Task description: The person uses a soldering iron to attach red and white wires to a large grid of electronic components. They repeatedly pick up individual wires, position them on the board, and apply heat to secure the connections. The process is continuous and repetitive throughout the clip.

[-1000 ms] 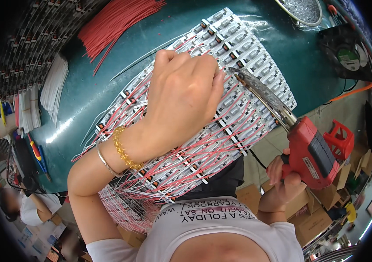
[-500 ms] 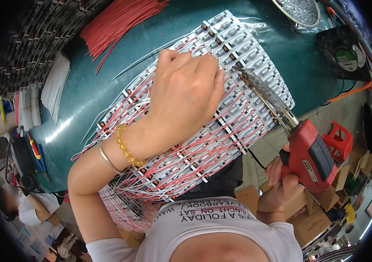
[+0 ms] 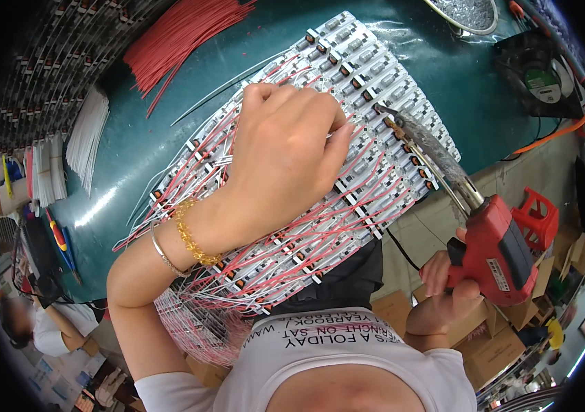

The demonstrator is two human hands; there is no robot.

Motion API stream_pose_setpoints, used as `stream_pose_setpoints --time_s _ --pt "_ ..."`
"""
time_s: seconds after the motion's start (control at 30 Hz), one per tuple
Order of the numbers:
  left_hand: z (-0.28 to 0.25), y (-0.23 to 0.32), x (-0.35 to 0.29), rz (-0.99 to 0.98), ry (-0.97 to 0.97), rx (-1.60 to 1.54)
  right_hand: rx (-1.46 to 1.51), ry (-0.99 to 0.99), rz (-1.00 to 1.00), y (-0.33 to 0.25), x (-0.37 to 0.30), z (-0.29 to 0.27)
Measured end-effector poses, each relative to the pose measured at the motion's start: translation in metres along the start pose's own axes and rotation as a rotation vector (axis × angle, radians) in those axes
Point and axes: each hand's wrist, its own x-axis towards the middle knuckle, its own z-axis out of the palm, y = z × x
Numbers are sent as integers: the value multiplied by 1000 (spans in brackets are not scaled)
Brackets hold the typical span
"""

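My left hand (image 3: 289, 144) is closed above a panel of white circuit boards (image 3: 392, 82), its fingertips turned down and mostly hidden. White wire ends (image 3: 222, 160) stick out from beneath its palm, and a thin red wire shows near the thumb. My right hand (image 3: 447, 281) grips the handle of a red and black soldering gun (image 3: 495, 250). Its long metal barrel slants up and left, and the dark tip lies over the boards, to the right of my left thumb. Red and white wires (image 3: 368, 182) trail from the boards' left and near rows.
On the green table (image 3: 131, 165) lie a red wire bundle (image 3: 175, 44), a white wire bundle (image 3: 88, 141) and hand tools (image 3: 59, 237). A round tray (image 3: 467, 14) and black fan (image 3: 540, 75) stand far right. Cardboard boxes (image 3: 495, 357) are below right; another person (image 3: 62, 326) sits at left.
The soldering gun and my right hand have shifted slightly right and down. My left hand has moved a little left and down, still closed.
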Motion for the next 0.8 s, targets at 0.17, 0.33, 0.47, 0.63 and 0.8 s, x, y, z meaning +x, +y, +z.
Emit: stream_pose_setpoints --time_s 0.17,0.33,0.47,0.63,0.8 --pt "4 0 -1 27 0 72 -53 19 32 0 -3 3" --pt "3 -2 -1 32 -7 62 -72 48 55 -1 -4 4" --pt "4 -2 -1 29 -4 62 -160 3 -2 6 -7 -4" --pt "7 -3 -2 61 27 39 -95 78 -5 -6 -3 11" --pt "6 -3 -3 44 34 58 -76 42 -54 -6 -4 11"
